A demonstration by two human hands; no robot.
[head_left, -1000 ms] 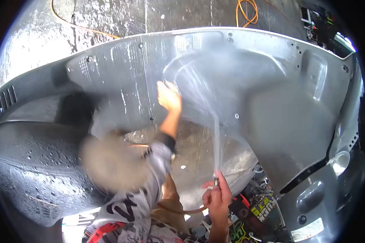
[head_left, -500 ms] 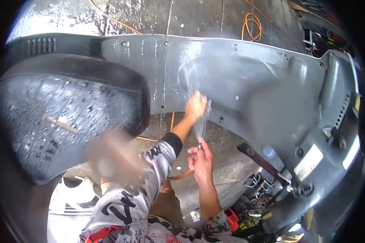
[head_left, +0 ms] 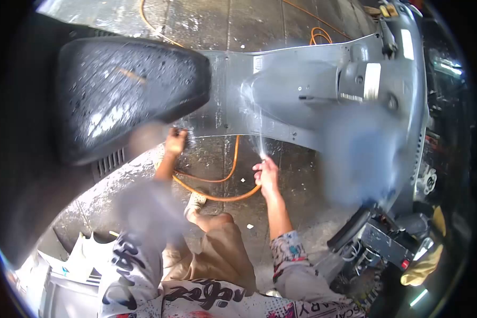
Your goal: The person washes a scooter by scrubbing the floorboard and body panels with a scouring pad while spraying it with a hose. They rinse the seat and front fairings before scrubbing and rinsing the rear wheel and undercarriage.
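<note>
My right hand [head_left: 266, 172] grips the end of an orange hose [head_left: 233, 199]. A thin spray of water [head_left: 259, 127] shoots up from it onto the grey floorboard [head_left: 220, 95] of a scooter. My left hand [head_left: 176, 142] is beside the lower edge of the floorboard, just under the wet black seat [head_left: 138, 90]. Its fingers are curled, and what they hold, if anything, is hidden. Water drops cover the seat, and a brownish strip lies across its top. Blurry spots on the lens hide part of the scooter's front and of my left sleeve.
Underfoot is a wet dark concrete floor [head_left: 302, 206]. Another loop of orange hose [head_left: 319, 36] lies beyond the scooter. White body panels [head_left: 82, 254] stand at lower left. A dark box-like device [head_left: 389, 246] and a yellow cloth [head_left: 424, 265] are at lower right.
My left hand has left the spray and moved left to below the seat. My right hand still sprays the floorboard. The view has shifted, showing more hose and my legs.
</note>
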